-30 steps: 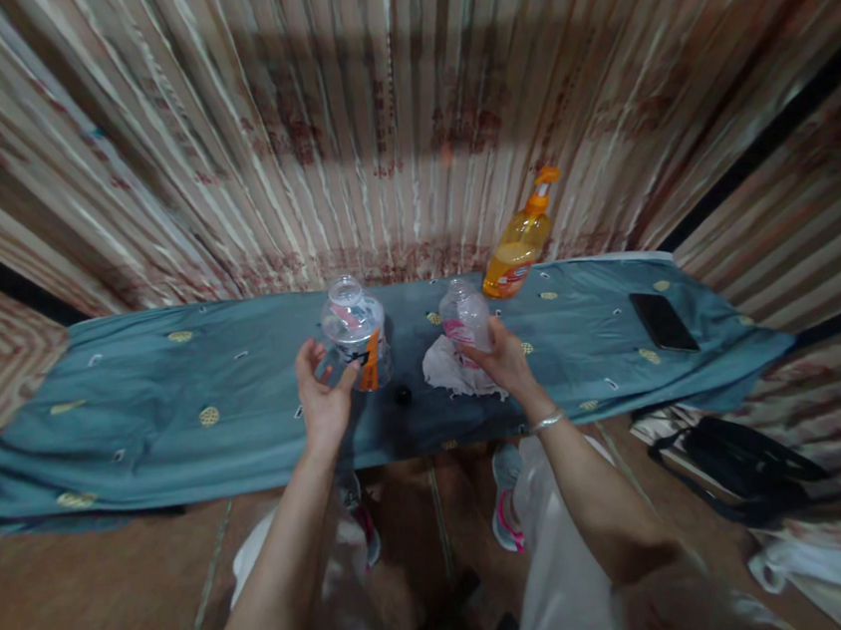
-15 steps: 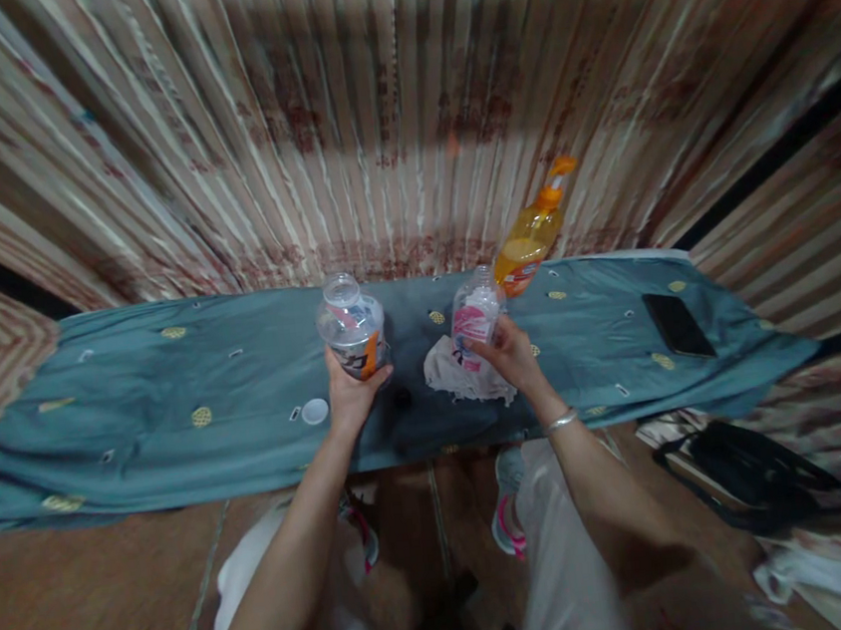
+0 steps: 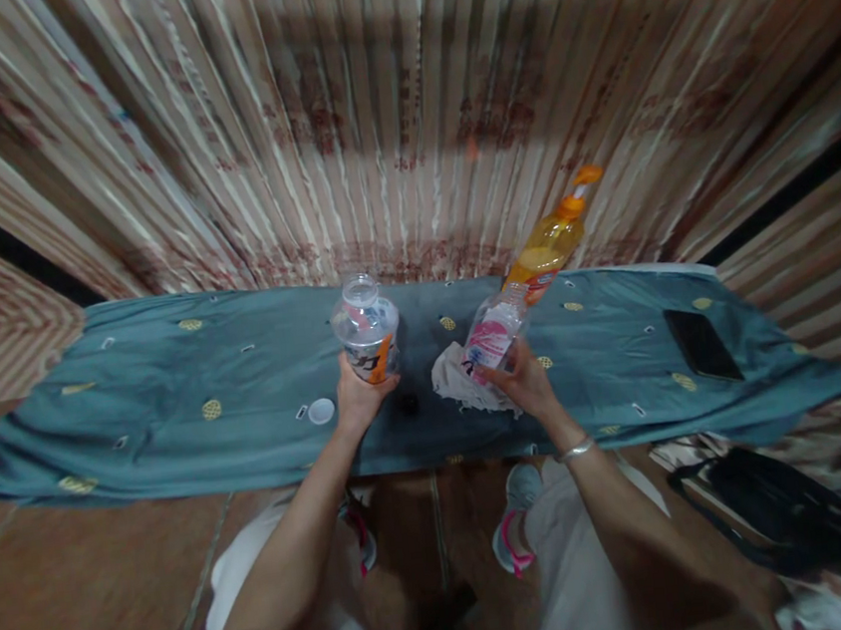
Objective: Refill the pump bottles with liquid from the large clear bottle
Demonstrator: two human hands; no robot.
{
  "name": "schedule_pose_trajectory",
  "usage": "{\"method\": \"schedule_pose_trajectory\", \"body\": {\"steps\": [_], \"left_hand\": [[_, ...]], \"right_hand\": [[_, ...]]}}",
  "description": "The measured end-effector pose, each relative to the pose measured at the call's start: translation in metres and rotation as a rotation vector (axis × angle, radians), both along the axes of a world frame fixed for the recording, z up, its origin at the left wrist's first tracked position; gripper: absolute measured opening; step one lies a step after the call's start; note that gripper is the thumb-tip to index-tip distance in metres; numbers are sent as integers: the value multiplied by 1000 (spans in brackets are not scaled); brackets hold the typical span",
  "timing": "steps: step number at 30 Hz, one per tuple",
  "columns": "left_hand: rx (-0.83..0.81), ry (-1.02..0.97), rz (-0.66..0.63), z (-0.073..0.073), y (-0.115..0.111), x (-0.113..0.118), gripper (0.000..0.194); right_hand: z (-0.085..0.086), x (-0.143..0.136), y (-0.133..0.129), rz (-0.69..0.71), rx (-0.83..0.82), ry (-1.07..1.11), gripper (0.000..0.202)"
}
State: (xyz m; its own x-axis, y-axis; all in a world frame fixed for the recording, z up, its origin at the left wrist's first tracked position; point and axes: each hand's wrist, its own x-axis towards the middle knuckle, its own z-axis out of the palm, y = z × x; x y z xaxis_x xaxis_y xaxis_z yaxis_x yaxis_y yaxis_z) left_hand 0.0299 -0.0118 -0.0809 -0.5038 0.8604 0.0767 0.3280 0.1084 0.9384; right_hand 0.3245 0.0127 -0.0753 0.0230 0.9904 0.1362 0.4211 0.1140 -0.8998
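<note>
My left hand (image 3: 364, 398) is wrapped round a clear plastic bottle (image 3: 367, 326) with an orange and black label and an uncapped mouth; it stands upright. My right hand (image 3: 525, 381) grips a second clear plastic bottle (image 3: 493, 333) with a pink and white label, tilted with its neck to the upper right. Under that bottle lies a crumpled pale cloth (image 3: 457, 376). Just behind its neck stands a bottle of yellow-orange liquid (image 3: 547, 247) with an orange pump top. A white cap (image 3: 320, 411) lies left of my left hand, and a small dark object (image 3: 410, 404) right of it.
A teal patterned cloth (image 3: 166, 402) covers the long table. A black phone (image 3: 701, 344) lies toward the right end. Pleated curtains (image 3: 369, 110) hang behind, with dark poles at both sides. A black bag (image 3: 772, 509) is below the table at right.
The pink-labelled bottle in my right hand has tipped from nearly upright toward the right. My left hand still holds its bottle upright. The whole view has shifted slightly.
</note>
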Motion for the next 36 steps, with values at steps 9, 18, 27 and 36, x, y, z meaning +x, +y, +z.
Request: {"method": "schedule_pose_trajectory", "body": {"steps": [9,18,27,36], "left_hand": [[47,17,-58,14,-1,7,71],[52,42,-89,33,-3,16,75],[55,45,-121,34,-3,17,81],[45,48,-154,38,-10,18,87]], "right_hand": [[1,8,-7,-9,-47,-215,42],[11,8,-8,30,-73,-309,42],[23,31,31,-114,-40,-448,40],[17,22,21,-40,-10,-501,34]]}}
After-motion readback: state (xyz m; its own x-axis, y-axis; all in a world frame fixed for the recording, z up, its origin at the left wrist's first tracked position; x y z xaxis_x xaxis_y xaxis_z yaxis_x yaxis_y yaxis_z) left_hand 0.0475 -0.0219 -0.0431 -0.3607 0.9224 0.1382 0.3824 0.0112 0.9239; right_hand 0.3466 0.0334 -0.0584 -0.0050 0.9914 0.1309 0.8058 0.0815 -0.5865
